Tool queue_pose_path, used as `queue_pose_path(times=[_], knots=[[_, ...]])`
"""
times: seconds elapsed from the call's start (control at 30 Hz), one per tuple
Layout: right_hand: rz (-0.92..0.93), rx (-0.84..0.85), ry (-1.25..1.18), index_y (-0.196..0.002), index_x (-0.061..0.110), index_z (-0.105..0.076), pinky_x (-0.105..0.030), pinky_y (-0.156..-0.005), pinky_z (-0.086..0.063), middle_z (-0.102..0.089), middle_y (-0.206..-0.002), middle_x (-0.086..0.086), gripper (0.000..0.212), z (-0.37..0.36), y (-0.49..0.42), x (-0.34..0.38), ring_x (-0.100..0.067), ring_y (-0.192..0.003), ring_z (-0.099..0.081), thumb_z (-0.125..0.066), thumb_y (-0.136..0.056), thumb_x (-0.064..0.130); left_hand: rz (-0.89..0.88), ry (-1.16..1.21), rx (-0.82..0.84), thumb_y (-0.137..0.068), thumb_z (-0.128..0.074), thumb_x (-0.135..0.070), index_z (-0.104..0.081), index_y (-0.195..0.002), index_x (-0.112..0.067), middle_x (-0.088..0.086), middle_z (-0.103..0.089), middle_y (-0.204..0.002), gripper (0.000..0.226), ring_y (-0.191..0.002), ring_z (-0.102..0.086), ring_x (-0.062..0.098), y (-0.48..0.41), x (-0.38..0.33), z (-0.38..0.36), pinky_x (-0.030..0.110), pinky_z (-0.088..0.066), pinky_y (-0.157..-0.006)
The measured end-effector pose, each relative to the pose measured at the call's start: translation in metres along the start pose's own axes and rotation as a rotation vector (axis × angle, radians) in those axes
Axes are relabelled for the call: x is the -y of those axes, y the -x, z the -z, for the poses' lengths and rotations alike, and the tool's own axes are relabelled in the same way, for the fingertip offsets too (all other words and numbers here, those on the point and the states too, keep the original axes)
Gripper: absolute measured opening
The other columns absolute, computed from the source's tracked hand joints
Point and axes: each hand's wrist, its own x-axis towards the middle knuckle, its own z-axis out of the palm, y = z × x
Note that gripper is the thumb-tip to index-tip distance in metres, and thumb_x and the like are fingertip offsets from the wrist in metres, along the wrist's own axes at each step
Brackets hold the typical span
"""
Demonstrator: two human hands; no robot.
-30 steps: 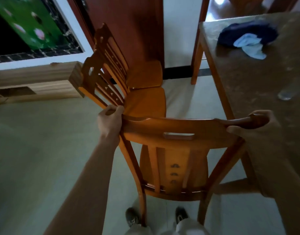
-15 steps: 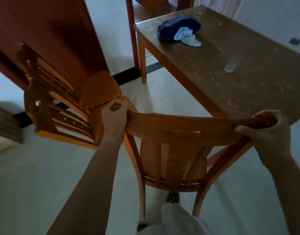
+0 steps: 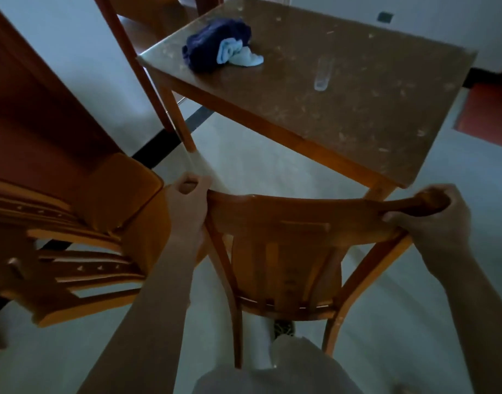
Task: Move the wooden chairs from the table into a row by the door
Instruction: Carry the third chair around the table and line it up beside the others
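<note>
I hold a wooden chair by the curved top rail of its backrest, directly in front of me. My left hand is closed around the rail's left end and my right hand around its right end. Its slatted back faces me and its seat is mostly hidden behind the back. Two more wooden chairs stand side by side at my left, backs toward me, in front of the dark red door. The held chair's left side is close to the nearer chair's seat.
The brown table stands ahead on the right, with a dark blue and light blue cloth bundle and a clear glass on it. Another wooden chair leg rises behind the table's left corner. Pale floor lies under the chair; my legs show below.
My view has swung right and closer: the two chairs by the door slid to the left edge and the table came to centre. Both hands kept the same grip on the top rail.
</note>
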Motion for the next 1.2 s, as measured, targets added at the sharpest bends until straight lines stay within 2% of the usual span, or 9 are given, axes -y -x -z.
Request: queue_pose_path(times=[0.17, 0.3, 0.4, 0.53, 0.7, 0.83, 0.93, 1.07, 1.2], knots=[[-0.034, -0.087, 0.024, -0.103, 0.027, -0.053, -0.035, -0.065, -0.055, -0.058, -0.089, 0.005, 0.096, -0.01, 0.044, 0.002, -0.013, -0.08, -0.062, -0.084, -0.02, 0.064, 0.001, 0.057, 0.102, -0.094, -0.072, -0.013, -0.056, -0.065, -0.024, -0.017, -0.052, -0.052, 0.034, -0.063, -0.052, 0.003, -0.021, 0.014, 0.022, 0.024, -0.044, -0.063], [-0.054, -0.184, 0.054, -0.09, 0.044, -0.056, -0.036, -0.068, -0.057, -0.062, -0.087, 0.007, 0.079, -0.023, 0.089, 0.007, -0.012, -0.078, -0.064, -0.094, -0.022, 0.057, 0.002, 0.089, 0.221, -0.089, -0.072, -0.019, -0.059, -0.058, -0.03, -0.011, -0.054, -0.061, 0.035, -0.07, -0.053, 0.013, -0.032, 0.022, 0.047, 0.032, -0.045, -0.066], [-0.08, -0.271, 0.025, -0.085, 0.052, -0.056, -0.027, -0.061, -0.055, -0.062, -0.084, 0.01, 0.073, -0.036, 0.127, 0.011, 0.002, -0.07, -0.065, -0.094, -0.023, 0.058, 0.0, 0.097, 0.303, -0.088, -0.071, -0.018, -0.059, -0.059, -0.029, -0.005, -0.054, -0.063, 0.033, -0.074, -0.052, 0.022, -0.038, 0.025, 0.064, 0.039, -0.044, -0.067], [-0.126, -0.384, 0.008, -0.083, 0.055, -0.057, -0.009, -0.052, -0.049, -0.062, -0.083, 0.011, 0.071, -0.055, 0.17, 0.006, 0.012, -0.064, -0.061, -0.091, -0.022, 0.057, 0.002, 0.088, 0.397, -0.09, -0.071, -0.012, -0.059, -0.059, -0.028, -0.005, -0.051, -0.061, 0.037, -0.071, -0.046, 0.025, -0.046, 0.033, 0.074, 0.04, -0.039, -0.067], [-0.19, -0.432, 0.041, -0.089, 0.039, -0.058, -0.028, -0.065, -0.054, -0.063, -0.085, 0.01, 0.073, -0.079, 0.209, -0.016, -0.005, -0.074, -0.061, -0.103, -0.032, 0.032, 0.0, 0.071, 0.467, -0.093, -0.07, -0.009, -0.058, -0.065, -0.02, 0.001, -0.05, -0.064, 0.033, -0.068, -0.044, 0.026, -0.058, 0.053, 0.08, 0.04, -0.038, -0.066], [-0.231, -0.44, 0.053, -0.099, 0.027, -0.06, -0.017, -0.06, -0.047, -0.062, -0.084, 0.009, 0.078, -0.094, 0.224, -0.032, 0.001, -0.07, -0.06, -0.097, -0.031, 0.038, -0.005, 0.049, 0.472, -0.094, -0.069, -0.005, -0.058, -0.068, -0.016, 0.003, -0.049, -0.065, 0.031, -0.064, -0.044, 0.022, -0.064, 0.07, 0.088, 0.035, -0.038, -0.062], [-0.237, -0.437, 0.094, -0.1, 0.026, -0.06, -0.016, -0.061, -0.045, -0.062, -0.085, 0.011, 0.074, -0.1, 0.228, -0.033, 0.003, -0.073, -0.062, -0.105, -0.041, 0.025, -0.008, 0.001, 0.496, -0.094, -0.069, -0.008, -0.058, -0.067, -0.018, -0.008, -0.05, -0.057, 0.031, -0.053, -0.044, 0.007, -0.07, 0.071, 0.088, 0.024, -0.039, -0.052], [-0.198, -0.374, 0.277, -0.119, 0.024, -0.058, -0.02, -0.076, -0.045, -0.064, -0.107, 0.003, 0.082, -0.098, 0.234, -0.014, -0.021, -0.102, -0.062, -0.103, -0.051, 0.035, -0.014, -0.028, 0.499, -0.094, -0.07, -0.011, -0.058, -0.068, -0.017, -0.014, -0.049, -0.052, 0.029, -0.046, -0.042, 0.002, -0.071, 0.068, 0.089, 0.019, -0.039, -0.046], [0.206, -0.085, 0.813, -0.145, 0.028, -0.046, -0.057, -0.115, -0.04, -0.061, -0.141, -0.006, 0.104, -0.13, 0.232, 0.033, -0.034, -0.135, -0.052, -0.091, -0.058, 0.061, -0.02, -0.032, 0.477, -0.094, -0.07, -0.011, -0.058, -0.069, -0.017, -0.015, -0.048, -0.05, 0.028, -0.045, -0.041, 0.003, -0.069, 0.07, 0.09, 0.022, -0.037, -0.046]])
